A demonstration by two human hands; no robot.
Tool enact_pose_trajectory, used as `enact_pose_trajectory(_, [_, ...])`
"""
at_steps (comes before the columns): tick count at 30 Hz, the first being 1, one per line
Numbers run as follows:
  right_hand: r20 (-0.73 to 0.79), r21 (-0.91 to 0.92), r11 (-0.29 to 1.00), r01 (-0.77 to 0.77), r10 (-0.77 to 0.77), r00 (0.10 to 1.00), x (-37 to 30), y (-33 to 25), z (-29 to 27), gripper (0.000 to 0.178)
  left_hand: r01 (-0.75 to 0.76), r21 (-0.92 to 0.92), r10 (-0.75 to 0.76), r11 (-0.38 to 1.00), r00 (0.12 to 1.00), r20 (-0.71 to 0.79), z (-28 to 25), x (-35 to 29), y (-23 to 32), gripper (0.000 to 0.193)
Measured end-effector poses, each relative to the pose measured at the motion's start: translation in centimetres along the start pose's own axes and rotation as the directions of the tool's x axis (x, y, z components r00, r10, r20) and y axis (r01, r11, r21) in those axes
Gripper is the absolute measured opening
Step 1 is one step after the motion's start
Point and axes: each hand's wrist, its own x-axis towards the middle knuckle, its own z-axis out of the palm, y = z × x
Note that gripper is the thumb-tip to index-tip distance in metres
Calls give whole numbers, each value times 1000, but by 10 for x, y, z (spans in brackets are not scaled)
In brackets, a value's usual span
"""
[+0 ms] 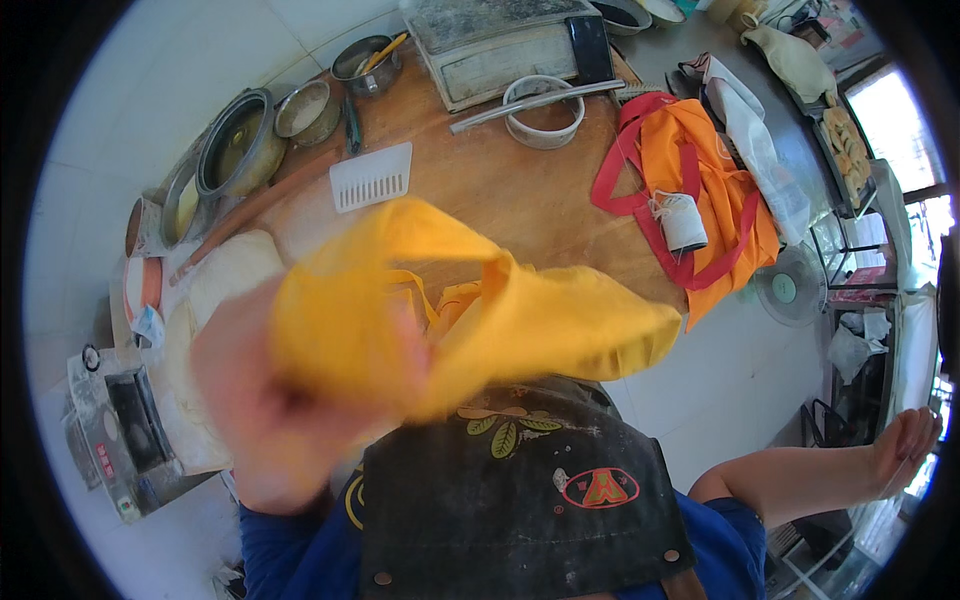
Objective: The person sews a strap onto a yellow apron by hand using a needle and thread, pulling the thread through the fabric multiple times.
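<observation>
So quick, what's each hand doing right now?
Left hand: closed on the yellow cloth, blurred.
Right hand: open, empty, held out to the side.

I see all this through one wide camera worn on my head, looking straight down my front. My dark apron (520, 490) fills the lower middle, very near the lens. Beyond it the wooden table (500, 190) runs toward the top edge, and its straight sides bend at the rim. My left hand (270, 410) sits so near that it blurs; my right hand (905, 440) reaches far out at the right edge.
</observation>
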Motion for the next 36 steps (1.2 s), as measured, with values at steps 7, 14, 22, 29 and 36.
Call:
enact_pose_trajectory(7, [-32, -216, 972, -96, 92, 995, -7, 68, 32, 24, -382, 309, 336, 871, 922, 193, 13, 22, -16, 20])
enact_pose_trajectory(14, [36, -192, 928, -319, 332, 943, 4, 136, 59, 22, 655, -680, 405, 329, 553, 729, 59, -40, 53, 17])
enact_pose_trajectory(22, [-144, -187, 921, -343, 320, 937, 21, 154, 30, 19, 410, -831, 469, 376, 690, 552, 39, -41, 36, 10])
enact_pose_trajectory(29, [-205, -66, 872, -485, 464, 862, -11, 173, 53, 15, 161, -951, 235, 264, 945, 225, 10, -41, 17, 15])
enact_pose_trajectory(36, [468, -45, 681, -731, 661, 587, -136, 230, 117, 37, -309, -942, -190, -133, 941, -281, -43, 20, -16, 16])
